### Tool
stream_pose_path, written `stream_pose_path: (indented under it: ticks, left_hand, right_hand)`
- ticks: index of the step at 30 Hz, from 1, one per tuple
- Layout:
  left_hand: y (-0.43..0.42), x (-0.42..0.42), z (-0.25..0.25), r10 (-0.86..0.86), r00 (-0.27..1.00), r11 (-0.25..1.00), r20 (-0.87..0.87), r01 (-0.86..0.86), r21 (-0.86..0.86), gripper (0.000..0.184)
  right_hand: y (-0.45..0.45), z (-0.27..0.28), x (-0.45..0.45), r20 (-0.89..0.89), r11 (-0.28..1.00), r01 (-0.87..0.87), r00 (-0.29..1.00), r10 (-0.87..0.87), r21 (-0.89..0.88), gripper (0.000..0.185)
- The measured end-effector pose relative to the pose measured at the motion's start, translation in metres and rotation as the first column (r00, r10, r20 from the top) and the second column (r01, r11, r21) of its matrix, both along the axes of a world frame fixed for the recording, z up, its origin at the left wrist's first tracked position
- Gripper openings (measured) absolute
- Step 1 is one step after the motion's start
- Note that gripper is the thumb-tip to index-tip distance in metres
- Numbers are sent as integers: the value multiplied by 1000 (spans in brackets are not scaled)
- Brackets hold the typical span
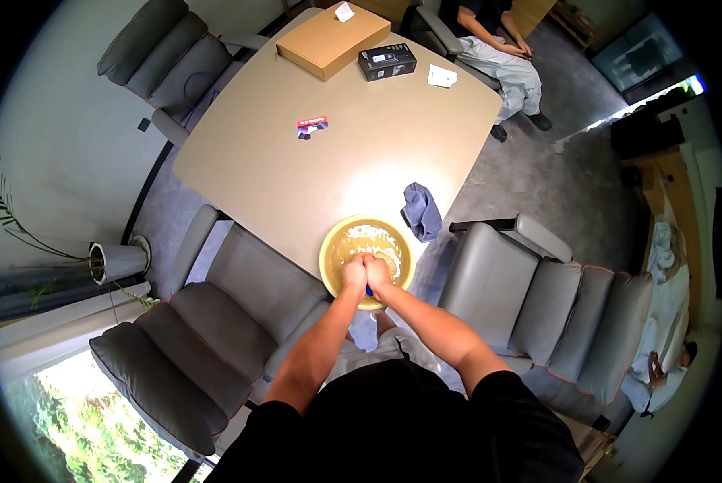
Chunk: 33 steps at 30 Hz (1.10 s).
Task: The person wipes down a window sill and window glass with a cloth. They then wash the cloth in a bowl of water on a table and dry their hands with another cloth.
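A round yellow basin [327,274] stands at the near corner of the table, with water and white suds inside. My left hand [355,272] and my right hand [376,271] are pressed together over the water, fingers closed. A small bit of dark blue [369,291] shows between my wrists; what my hands grip is mostly hidden. Just right of the basin, a crumpled grey-blue cloth [422,212] lies at the table's edge.
On the beige table [248,161] are a cardboard box [334,40], a black box [387,61], a white card [441,76] and a red-and-purple card [312,127]. Grey chairs [498,278] flank me. A person [498,56] sits at the far right; another [665,378] is farther right.
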<state>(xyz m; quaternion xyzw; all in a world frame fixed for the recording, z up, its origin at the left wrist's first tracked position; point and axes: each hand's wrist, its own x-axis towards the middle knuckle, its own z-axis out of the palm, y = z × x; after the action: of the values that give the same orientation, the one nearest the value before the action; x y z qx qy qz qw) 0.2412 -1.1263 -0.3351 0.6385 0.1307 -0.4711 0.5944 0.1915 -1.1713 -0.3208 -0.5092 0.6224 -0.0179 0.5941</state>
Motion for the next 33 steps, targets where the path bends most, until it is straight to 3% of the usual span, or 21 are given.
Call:
stream_pose_path:
  ticks: [2,4,6,8,10,11,12,14,16,17,18,20,22,24,28,30,31,33]
  left_hand:
    - [2,-2,6,21,1000,997,8,-20,-78,32]
    - [5,-7,13,40,999,987,4,-39,-154,33]
    - [6,1,15,2,999,994,42,3,-109,34]
    - [14,11,17,-30,997,980,-75,15,-201,39]
    - [14,20,33,-60,914,969,-402,-43,-244,45]
    - [11,21,39,-113,886,969,-450,-1,-246,52]
    - [9,19,38,-166,851,967,-499,41,-250,58]
    - [5,7,37,-152,820,952,-552,-28,-304,61]
    - [5,0,8,-151,883,932,-445,-23,-362,61]
    - [5,-6,-20,-53,910,924,-411,-111,-365,54]
    - [8,-8,-17,-57,908,925,-414,-108,-365,54]
    - [8,-4,-14,45,944,962,-328,-130,-241,42]
    - [4,0,-4,85,952,968,-294,-149,-203,37]
    - [6,4,-4,98,976,991,-196,-113,-67,37]
    - [5,8,-16,89,993,993,-72,-94,-74,41]
    - [2,16,-14,-225,940,947,257,148,286,42]
    - [0,20,-3,-226,938,948,261,150,282,42]
    - [-3,24,18,-511,740,816,437,259,517,42]
  right_hand:
    - [-3,19,-2,-22,998,-37,999,36,-44,53]
    - [-3,23,-10,82,964,-91,990,115,-251,54]
    - [-9,24,-18,95,970,-129,984,151,-205,54]
    - [-7,25,-27,338,966,-45,932,132,-255,52]
    - [-3,24,-34,331,968,-99,928,174,-232,55]
    - [2,23,-35,206,838,-197,917,341,-510,54]
    - [7,26,-34,34,621,-293,888,459,-727,53]
    - [13,33,-33,-3,672,-309,909,416,-673,51]
    - [5,40,-30,-113,639,-403,888,445,-655,50]
    - [1,43,-29,-53,614,-345,895,443,-710,48]
    - [1,46,-31,-56,615,-345,897,438,-709,48]
    - [-2,49,-28,136,796,-314,888,439,-518,46]
    - [1,38,-25,98,772,-313,896,434,-553,47]
    - [2,28,-23,211,818,-264,884,417,-510,48]
    - [-3,31,-24,249,855,-258,883,397,-450,51]
    - [-16,44,-34,213,842,-317,873,439,-437,54]
    - [-22,45,-39,183,826,-319,878,442,-464,53]
    - [-37,54,-47,161,788,-301,881,446,-538,52]
